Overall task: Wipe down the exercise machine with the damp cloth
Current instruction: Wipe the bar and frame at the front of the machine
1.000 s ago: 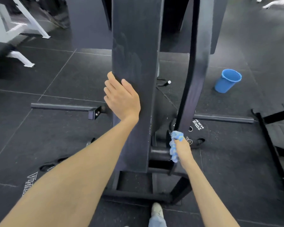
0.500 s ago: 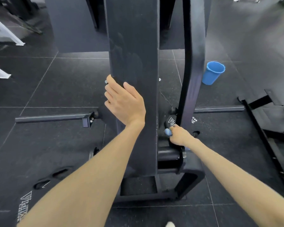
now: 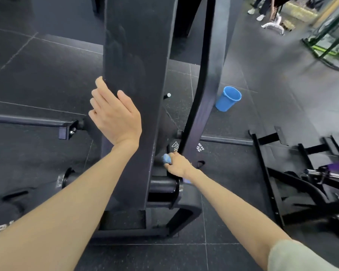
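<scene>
A black exercise machine [image 3: 133, 55] rises in front of me, with a wide upright column and a thinner curved bar [image 3: 202, 75] to its right. My left hand [image 3: 115, 114] rests flat on the column's left edge, fingers straight. Low down, my right hand [image 3: 177, 165] grips a bunched blue cloth [image 3: 166, 159] and presses it against the foot of the curved bar, near the pivot. Most of the cloth is hidden inside the fist.
A blue bucket [image 3: 227, 98] stands on the dark rubber floor behind the machine to the right. Horizontal black bars [image 3: 27, 120] stick out both sides. A weight plate [image 3: 201, 148] lies by the base. Another black frame [image 3: 294, 173] sprawls at right. A person's legs [image 3: 261, 8] show far back.
My right hand turned and shifted up the foot of the curved bar, so less cloth shows. The view swung, bringing the right side of the gym in. My left hand stayed on the column.
</scene>
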Demonstrator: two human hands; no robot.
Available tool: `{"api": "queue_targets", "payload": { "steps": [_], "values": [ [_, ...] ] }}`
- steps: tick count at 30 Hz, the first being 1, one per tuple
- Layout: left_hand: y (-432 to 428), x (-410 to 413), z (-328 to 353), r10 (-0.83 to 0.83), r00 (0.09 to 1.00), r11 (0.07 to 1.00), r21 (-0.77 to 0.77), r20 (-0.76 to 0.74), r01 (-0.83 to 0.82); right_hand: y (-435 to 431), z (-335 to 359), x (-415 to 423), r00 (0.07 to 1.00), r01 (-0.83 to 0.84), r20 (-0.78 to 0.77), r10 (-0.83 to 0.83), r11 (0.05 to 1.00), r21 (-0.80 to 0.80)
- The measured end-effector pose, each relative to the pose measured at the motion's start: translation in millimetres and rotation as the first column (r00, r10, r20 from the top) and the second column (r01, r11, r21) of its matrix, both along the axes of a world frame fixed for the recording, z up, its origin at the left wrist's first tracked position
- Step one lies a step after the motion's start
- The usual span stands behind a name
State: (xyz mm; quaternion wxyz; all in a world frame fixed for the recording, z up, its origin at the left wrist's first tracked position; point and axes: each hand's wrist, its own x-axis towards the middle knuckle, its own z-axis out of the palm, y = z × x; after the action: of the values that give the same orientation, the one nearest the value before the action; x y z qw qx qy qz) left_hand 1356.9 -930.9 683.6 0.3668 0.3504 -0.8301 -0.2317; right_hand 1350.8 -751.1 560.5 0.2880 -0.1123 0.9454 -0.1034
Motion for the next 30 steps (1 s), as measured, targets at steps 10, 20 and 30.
{"api": "queue_targets", "payload": {
  "steps": [10, 20, 30],
  "values": [
    [0.4, -0.4, -1.0, 0.043, 0.998, 0.999, -0.028, -0.039, -0.044, 42.4, -5.1, 65.2, 0.883, 0.395, 0.062, -0.466, 0.664, -0.635],
    [2.2, -1.6, -6.0, 0.074, 0.997, 0.995, -0.061, -0.035, -0.076, 80.8, -34.7, 88.0, 0.912, 0.384, 0.084, -0.402, 0.760, -0.524],
    [2.3, -2.5, -8.4, 0.101, 0.990, 0.989, -0.100, -0.100, -0.111, 47.3, -107.0, 167.4, 0.714, 0.267, -0.426, -0.555, 0.779, -0.568]
  ]
}}
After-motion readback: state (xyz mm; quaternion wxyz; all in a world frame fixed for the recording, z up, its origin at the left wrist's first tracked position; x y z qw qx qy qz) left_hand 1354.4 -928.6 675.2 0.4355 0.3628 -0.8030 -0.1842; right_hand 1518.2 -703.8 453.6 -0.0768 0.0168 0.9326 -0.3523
